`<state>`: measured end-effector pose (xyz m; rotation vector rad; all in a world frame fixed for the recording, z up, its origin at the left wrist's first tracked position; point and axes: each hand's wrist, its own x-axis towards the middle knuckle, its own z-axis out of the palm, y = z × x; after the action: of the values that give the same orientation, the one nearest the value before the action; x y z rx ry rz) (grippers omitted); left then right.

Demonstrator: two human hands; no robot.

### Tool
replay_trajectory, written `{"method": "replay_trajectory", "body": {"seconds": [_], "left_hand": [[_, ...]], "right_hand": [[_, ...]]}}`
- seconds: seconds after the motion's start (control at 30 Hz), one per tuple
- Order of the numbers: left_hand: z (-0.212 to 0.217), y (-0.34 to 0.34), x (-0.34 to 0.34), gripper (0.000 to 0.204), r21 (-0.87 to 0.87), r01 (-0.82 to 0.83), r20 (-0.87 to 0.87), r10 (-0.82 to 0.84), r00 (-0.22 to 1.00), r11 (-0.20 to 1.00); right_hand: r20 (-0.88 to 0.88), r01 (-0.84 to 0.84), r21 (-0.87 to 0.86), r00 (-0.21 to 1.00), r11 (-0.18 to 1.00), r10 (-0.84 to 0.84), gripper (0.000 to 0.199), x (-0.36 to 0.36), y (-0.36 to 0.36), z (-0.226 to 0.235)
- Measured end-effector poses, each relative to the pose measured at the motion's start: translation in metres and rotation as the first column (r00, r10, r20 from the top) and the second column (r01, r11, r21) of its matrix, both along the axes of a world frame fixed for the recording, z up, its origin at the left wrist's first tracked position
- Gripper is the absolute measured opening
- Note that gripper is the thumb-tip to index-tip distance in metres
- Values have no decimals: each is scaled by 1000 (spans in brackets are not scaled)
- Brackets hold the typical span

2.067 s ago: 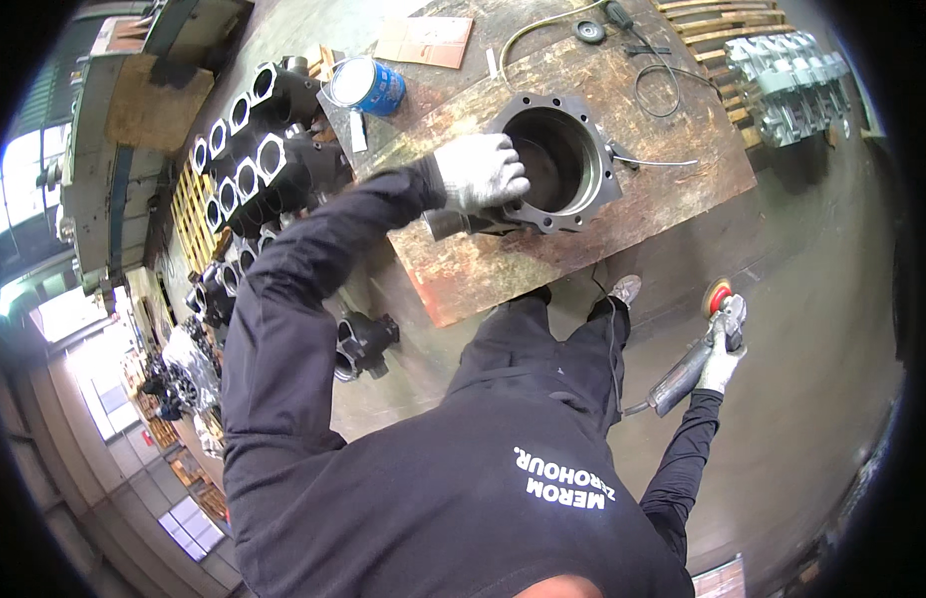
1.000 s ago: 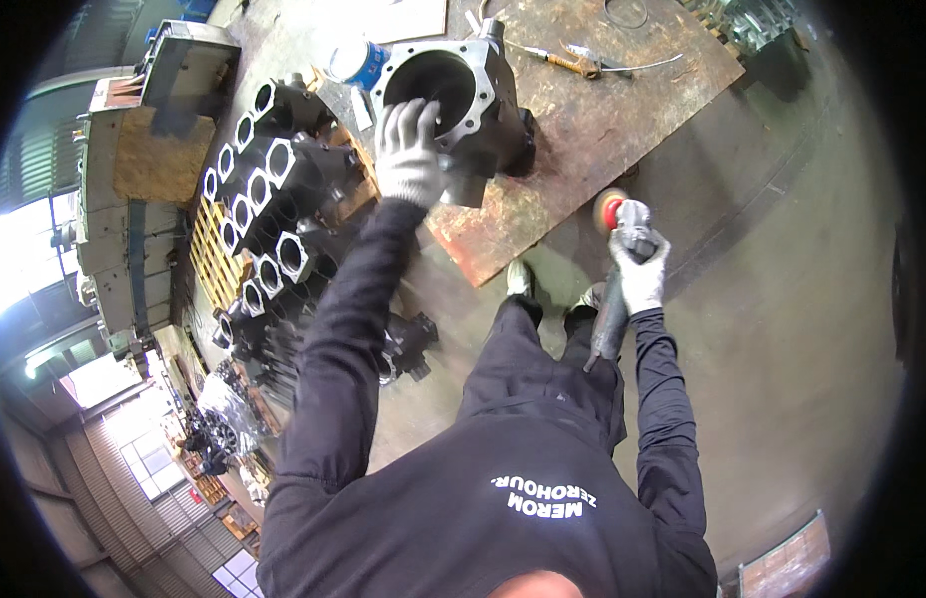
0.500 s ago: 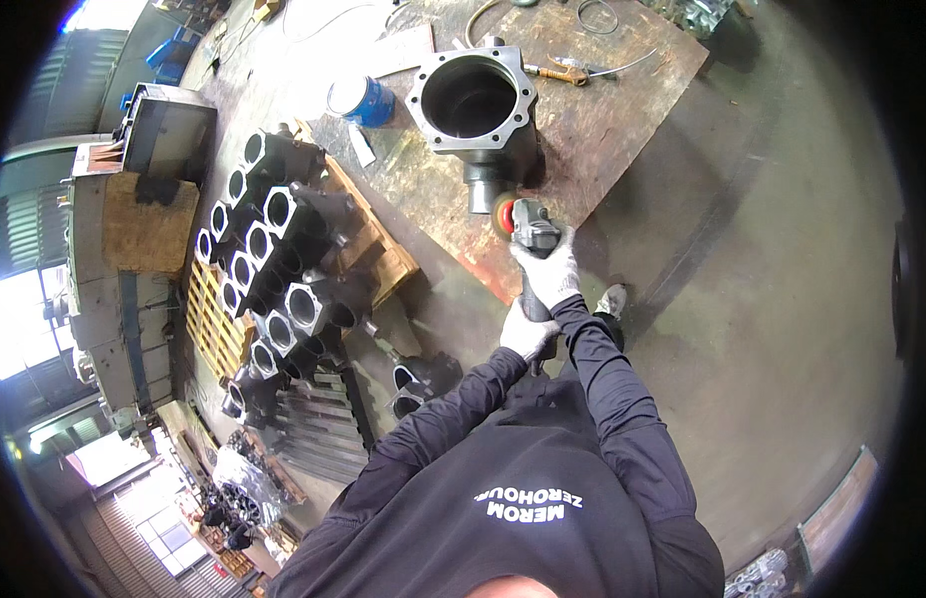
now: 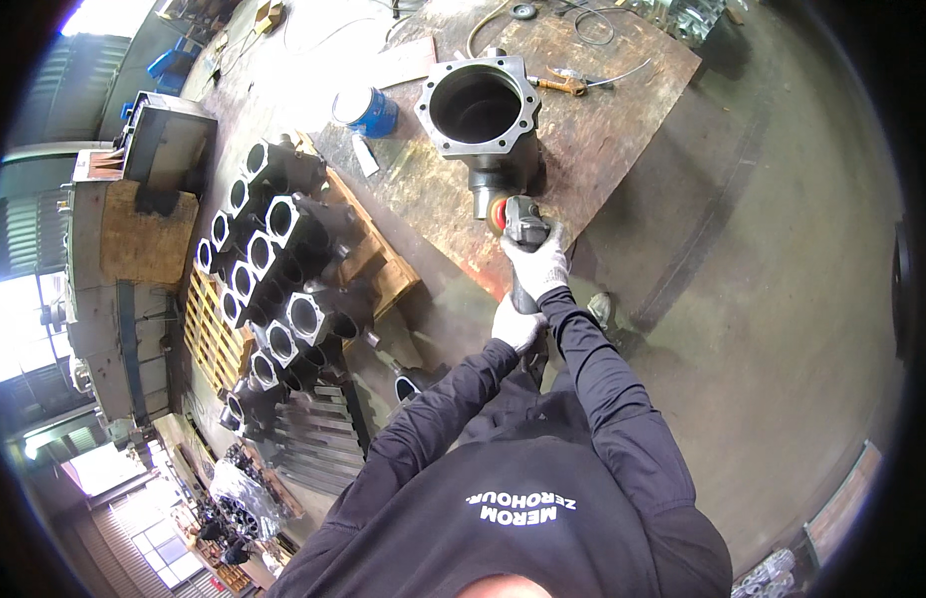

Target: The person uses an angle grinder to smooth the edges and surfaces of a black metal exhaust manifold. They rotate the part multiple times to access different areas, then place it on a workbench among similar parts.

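Note:
A dark metal housing [image 4: 527, 149] with a bolt-holed ring flange stands on the workbench, its wide bore facing up. A short pipe stub [image 4: 486, 179] points from it toward me. Both my gloved hands hold an angle grinder [image 4: 526, 225]. My right hand [image 4: 540, 265] wraps round its body just behind the head, while my left hand [image 4: 516, 327] grips the rear of the handle. The grinder's reddish disc [image 4: 498, 215] is at the right side of the stub's near end; whether it touches, I cannot tell.
On the worn workbench [image 4: 622, 130] are a blue can [image 4: 376, 115], a white tube [image 4: 364, 156] and an air blow gun [image 4: 567, 84]. Left of it, several similar housings [image 4: 305, 315] stand on wooden pallets [image 4: 216, 334]. A hose [image 4: 480, 30] lies at the far edge.
The grinder and both hands have shifted slightly left, bringing the disc closer to the pipe stub's end. The view has moved a little; both grips stay the same.

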<state>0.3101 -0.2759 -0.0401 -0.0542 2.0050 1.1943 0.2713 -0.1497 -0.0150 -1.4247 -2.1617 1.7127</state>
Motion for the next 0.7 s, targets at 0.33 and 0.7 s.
{"method": "replay_trajectory", "body": {"seconds": [0.33, 0.7], "left_hand": [[-24, -12, -5, 54, 275, -93, 64, 78, 995, 957], [-136, -22, 28, 53, 240, 74, -208, -23, 978, 968]], "right_hand": [[114, -78, 41, 991, 996, 73, 90, -13, -8, 19], [339, -250, 243, 927, 937, 160, 90, -15, -20, 31]]}}
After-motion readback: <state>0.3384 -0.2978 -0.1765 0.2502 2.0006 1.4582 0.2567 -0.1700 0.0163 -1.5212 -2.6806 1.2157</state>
